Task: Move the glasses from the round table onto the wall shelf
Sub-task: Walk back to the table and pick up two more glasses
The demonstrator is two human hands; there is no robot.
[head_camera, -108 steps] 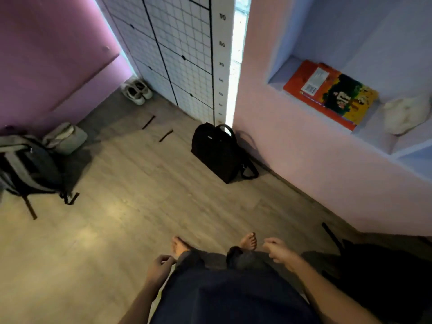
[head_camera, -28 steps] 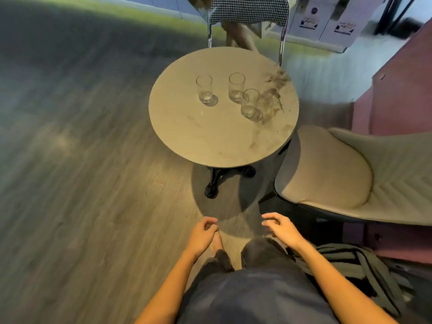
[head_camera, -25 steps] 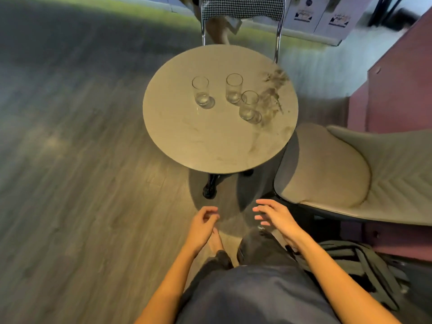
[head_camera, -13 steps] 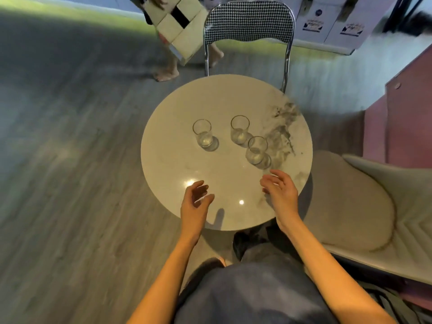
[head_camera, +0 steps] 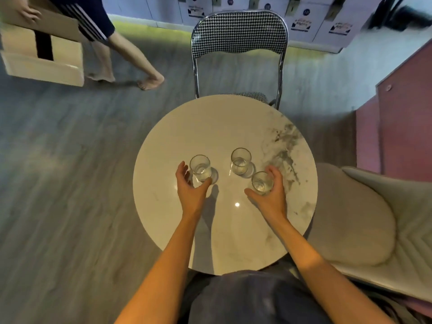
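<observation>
- Three clear drinking glasses stand upright on the round table (head_camera: 210,127) in front of me, mouths up, long axes vertical.
- Each glass is a plain straight-sided cylinder with a thick base; none shows a label or print.
- Tabletop: smooth, glossy, pale marble-look disc with grey veining on its right side and a small bright light reflection near the middle.
- My left hand (head_camera: 190,189) is cupped, not clenched, around the left glass (head_camera: 200,168): thumb at its near side, fingers curving past its left side. I cannot tell whether they actually press on it.
- My right hand (head_camera: 271,195) curls around the right glass (head_camera: 262,183), fingers behind it and thumb stretched out to its near left. It looks like a loose grasp, and the glass sits on the table.
- A middle glass (head_camera: 241,161) stands apart from both hands, farther from me, just beyond the right glass.
- Beyond the table is a folding chair (head_camera: 238,33) with a chrome tube frame and black-and-white houndstooth fabric.
- To my right is a cream padded seat (head_camera: 350,220) with stitched chevron quilting.
- White cabinets (head_camera: 304,19) along the far wall carry small stickers, too blurred to read.
- At the upper left another person's bare legs (head_camera: 121,57) stride across the grey wood-grain floor beside a cardboard box (head_camera: 42,50) with a dark stripe of tape.
</observation>
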